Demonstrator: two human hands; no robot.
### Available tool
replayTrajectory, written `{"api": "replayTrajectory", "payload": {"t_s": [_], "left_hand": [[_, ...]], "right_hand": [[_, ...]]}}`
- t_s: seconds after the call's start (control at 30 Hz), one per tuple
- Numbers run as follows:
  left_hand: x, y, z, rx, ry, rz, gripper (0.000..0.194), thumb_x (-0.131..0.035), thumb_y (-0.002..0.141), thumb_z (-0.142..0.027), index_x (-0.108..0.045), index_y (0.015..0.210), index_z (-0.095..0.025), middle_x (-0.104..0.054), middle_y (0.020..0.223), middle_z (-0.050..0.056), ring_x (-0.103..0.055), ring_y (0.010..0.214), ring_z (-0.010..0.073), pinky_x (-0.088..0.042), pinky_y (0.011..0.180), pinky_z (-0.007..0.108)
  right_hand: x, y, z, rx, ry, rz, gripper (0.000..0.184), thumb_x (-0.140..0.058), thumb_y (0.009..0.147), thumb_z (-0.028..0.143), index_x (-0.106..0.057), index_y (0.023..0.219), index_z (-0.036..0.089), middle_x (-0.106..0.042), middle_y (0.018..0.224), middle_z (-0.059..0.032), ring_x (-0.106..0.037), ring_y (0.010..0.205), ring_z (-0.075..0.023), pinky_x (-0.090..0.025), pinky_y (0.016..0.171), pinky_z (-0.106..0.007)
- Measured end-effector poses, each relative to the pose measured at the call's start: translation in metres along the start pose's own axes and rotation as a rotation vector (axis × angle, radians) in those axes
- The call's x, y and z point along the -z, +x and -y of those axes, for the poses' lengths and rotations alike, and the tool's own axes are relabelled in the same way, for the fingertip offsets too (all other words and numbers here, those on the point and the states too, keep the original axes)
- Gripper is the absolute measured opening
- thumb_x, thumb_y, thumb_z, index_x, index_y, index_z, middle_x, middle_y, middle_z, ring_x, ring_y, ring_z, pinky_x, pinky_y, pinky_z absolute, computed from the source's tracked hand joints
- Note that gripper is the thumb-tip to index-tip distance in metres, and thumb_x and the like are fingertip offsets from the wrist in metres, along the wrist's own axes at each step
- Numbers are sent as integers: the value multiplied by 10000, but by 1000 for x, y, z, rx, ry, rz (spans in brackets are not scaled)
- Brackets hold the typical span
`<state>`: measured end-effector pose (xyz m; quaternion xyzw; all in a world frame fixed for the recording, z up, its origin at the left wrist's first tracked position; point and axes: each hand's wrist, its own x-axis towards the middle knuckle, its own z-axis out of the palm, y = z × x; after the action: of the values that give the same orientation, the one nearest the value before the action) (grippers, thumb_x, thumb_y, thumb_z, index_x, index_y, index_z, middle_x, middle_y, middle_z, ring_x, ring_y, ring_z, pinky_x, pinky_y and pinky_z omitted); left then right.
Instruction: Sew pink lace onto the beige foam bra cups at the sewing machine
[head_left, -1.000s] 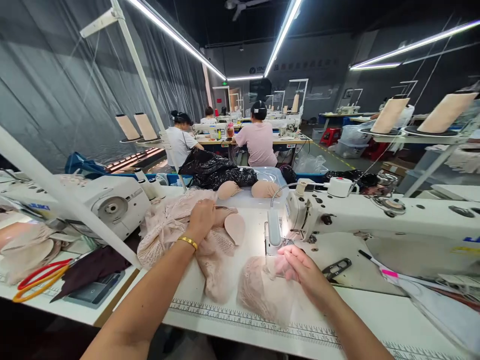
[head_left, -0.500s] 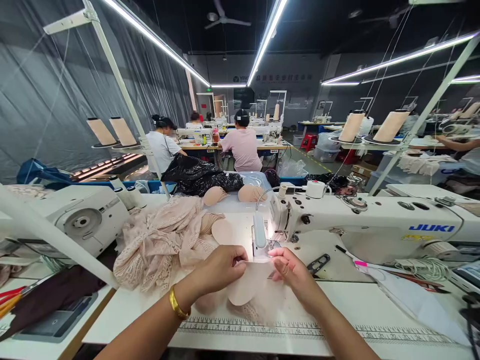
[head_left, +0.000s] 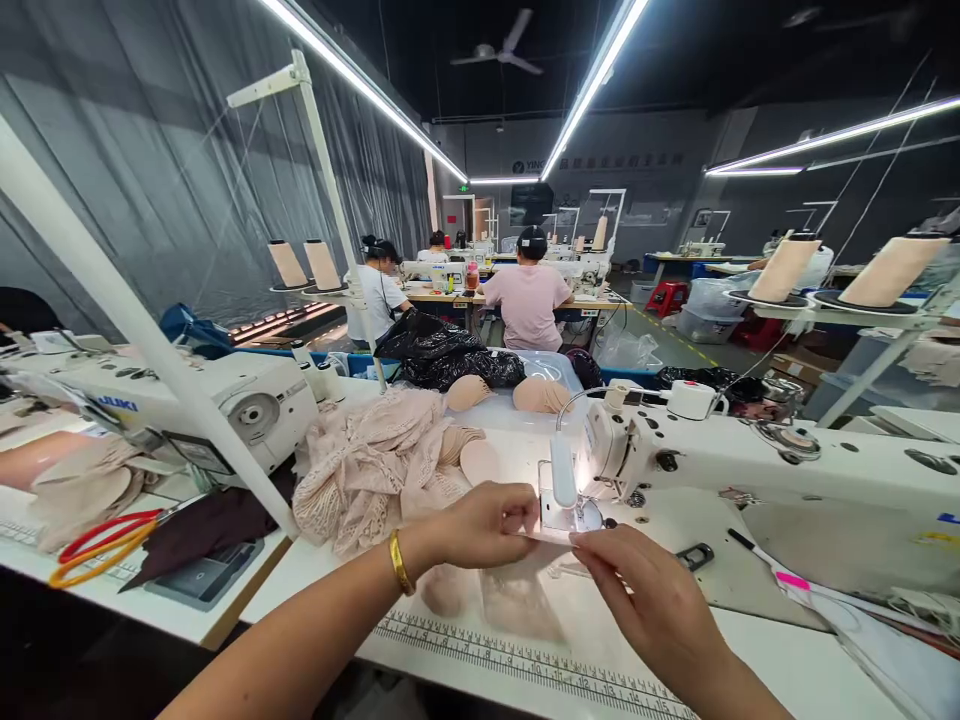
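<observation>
Along the near edge of my worktop [head_left: 315, 600] runs a printed ruler [head_left: 517, 661]. Just beyond it, the sheer beige fabric [head_left: 521, 600] spreads toward me from its far edge, which I have between both hands. My left hand [head_left: 491, 525] is curled nearly closed, pinching that edge; my right hand [head_left: 637, 580] grips its other end between thumb and fingertips, right by the needle area of the sewing machine [head_left: 720, 440]. A small lamp [head_left: 562, 470] stands just above. To the left lies a heap of beige lace [head_left: 367, 465]. Farther off, rounded pads [head_left: 541, 394] rest by a black plastic bag [head_left: 442, 350]; beyond, a co-worker in pink [head_left: 529, 300] sits.
</observation>
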<state>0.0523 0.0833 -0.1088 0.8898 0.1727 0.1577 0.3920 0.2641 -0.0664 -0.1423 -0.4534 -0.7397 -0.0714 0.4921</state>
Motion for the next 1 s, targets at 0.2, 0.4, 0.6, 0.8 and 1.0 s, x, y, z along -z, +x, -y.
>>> {"api": "replayTrajectory", "payload": {"t_s": [0.2,0.4,0.6,0.8,1.0], "left_hand": [[-14,-20,9,-330,832,-90,164,-550,943,-93,-566,836,-216,-653,759,27,-559,697,205,-399,717,372],[-42,4,20,-435,883,184,151,-729,947,-163,-596,889,-204,-698,882,32,-637,817,228,-425,674,390],[-60,40,47,-422,891,169,146,-723,854,-116,-602,844,-196,-656,811,37,-532,629,197,-313,540,376],[-69,33,58,-399,837,38,167,-638,928,-109,-582,793,-188,-658,884,37,-493,669,177,-337,593,369],[-69,34,54,-400,820,71,130,-595,939,-127,-610,826,-188,-625,835,36,-481,677,189,-341,604,369]], "right_hand": [[-22,-13,-24,124,-149,152,411,-508,1045,44,-673,1319,303,-831,1054,-52,-756,837,-213,-581,708,-337],[-18,-24,-72,58,-116,421,343,-479,1100,164,-770,990,310,-779,860,19,-684,738,-176,-533,664,-287],[-7,-33,-90,56,-97,482,391,-466,1085,107,-740,1278,307,-809,1177,-48,-705,1072,-245,-593,877,-379],[4,-39,-85,45,-231,589,427,-449,1029,41,-744,1233,273,-708,914,-29,-607,828,-228,-521,708,-336],[7,-35,-82,8,-162,634,398,-432,1041,52,-747,1143,273,-671,909,-26,-576,830,-214,-477,692,-307]]}}
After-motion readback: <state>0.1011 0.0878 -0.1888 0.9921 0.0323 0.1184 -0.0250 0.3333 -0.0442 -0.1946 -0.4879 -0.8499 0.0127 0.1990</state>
